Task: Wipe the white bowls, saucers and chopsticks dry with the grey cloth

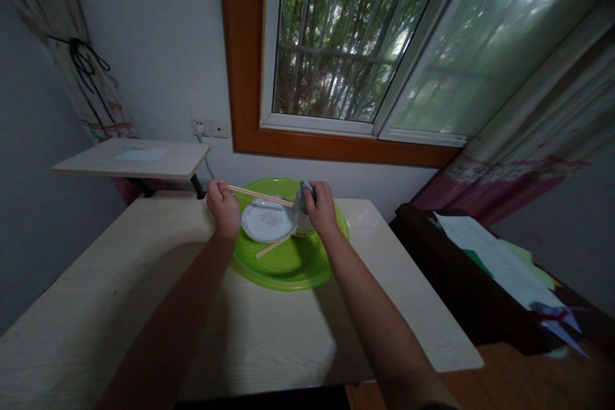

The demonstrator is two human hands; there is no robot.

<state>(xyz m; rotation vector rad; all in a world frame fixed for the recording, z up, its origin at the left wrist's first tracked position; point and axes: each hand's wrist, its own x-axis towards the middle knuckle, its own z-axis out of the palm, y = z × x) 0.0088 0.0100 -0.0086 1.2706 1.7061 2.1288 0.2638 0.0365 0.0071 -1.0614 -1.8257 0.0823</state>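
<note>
My left hand [223,210] is closed round one end of a pair of wooden chopsticks [259,195], held level above a green basin [278,275]. At their other end my right hand [319,206] grips a grey cloth [303,195], which touches the chopstick tips. Inside the basin lies a white plate [269,223] with a faint pattern. Another pair of chopsticks [271,247] rests below the plate, on the basin's floor. A pale bowl or cup [303,224] sits right of the plate, partly hidden by my right hand and the cloth.
The basin stands on a pale wooden table [278,339]. A small raised shelf [182,163] with a white paper [141,154] is at the back left. Beyond the table's right edge, a dark piece of furniture [432,269] carries papers [500,262]. A window [346,45] is behind.
</note>
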